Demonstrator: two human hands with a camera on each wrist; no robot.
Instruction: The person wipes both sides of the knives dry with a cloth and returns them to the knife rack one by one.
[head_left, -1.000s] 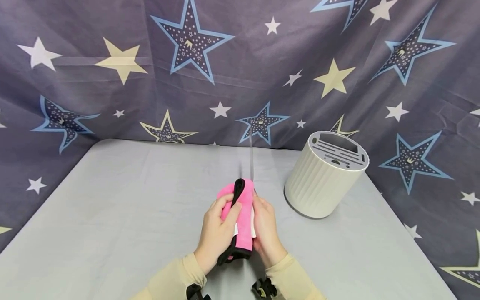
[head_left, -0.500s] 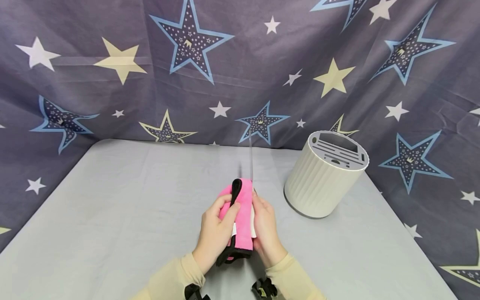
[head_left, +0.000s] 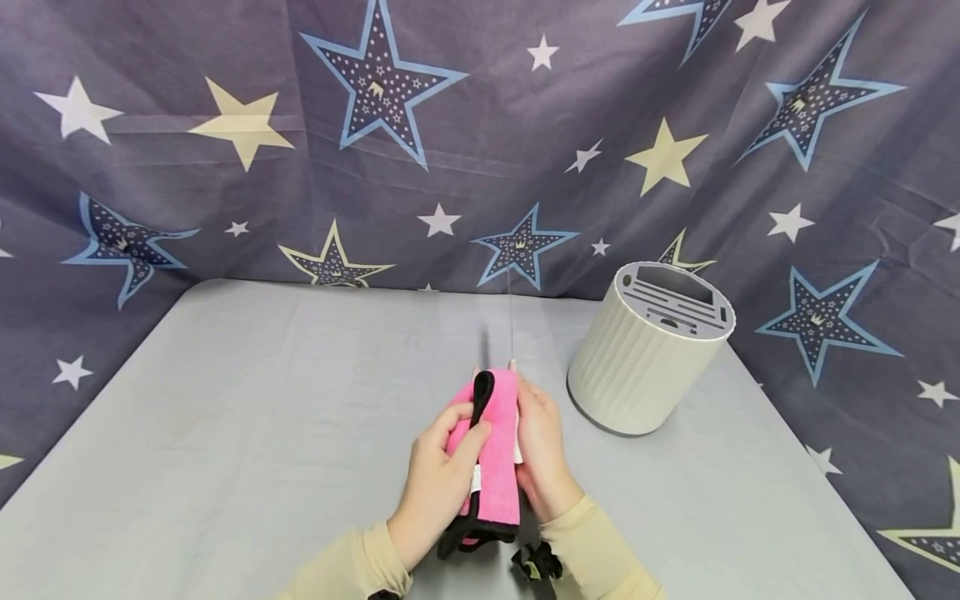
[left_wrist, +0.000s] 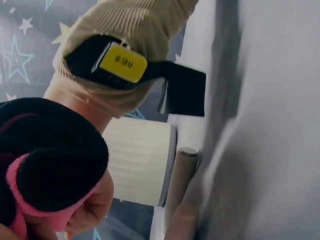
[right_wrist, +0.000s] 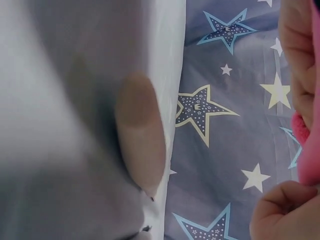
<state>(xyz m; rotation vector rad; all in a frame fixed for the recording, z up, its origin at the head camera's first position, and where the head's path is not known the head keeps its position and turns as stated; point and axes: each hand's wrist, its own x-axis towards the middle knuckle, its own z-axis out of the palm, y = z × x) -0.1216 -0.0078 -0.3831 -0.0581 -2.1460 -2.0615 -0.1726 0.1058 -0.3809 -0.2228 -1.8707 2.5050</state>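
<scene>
Both hands are together at a folded pink cloth [head_left: 498, 467] with black edging and a small white tag. My left hand [head_left: 435, 479] grips its left side, thumb on the front. On its right side my right hand [head_left: 543, 446] holds the cloth, fingertips hidden behind it and a white strip [head_left: 518, 442] showing between. Past the cloth's top edge rises a thin pale line [head_left: 511, 312], like a blade seen edge-on, with a small tan tip [head_left: 513, 364] at its foot. Low beside the hands, the left wrist view shows a tan-grey handle [left_wrist: 181, 182] with a metallic end.
A ribbed cream knife block [head_left: 645, 358] with a grey slotted top stands to the right of the hands. The grey cloth-covered table [head_left: 262, 400] reaches back to a dark star-patterned curtain [head_left: 420, 192]. A blurred tan rounded piece [right_wrist: 141, 132] shows in the right wrist view.
Both hands and the pink cloth have shifted slightly toward me and to the right. The thin upright line now looks narrower and shorter, and tan tips now show above the cloth.
</scene>
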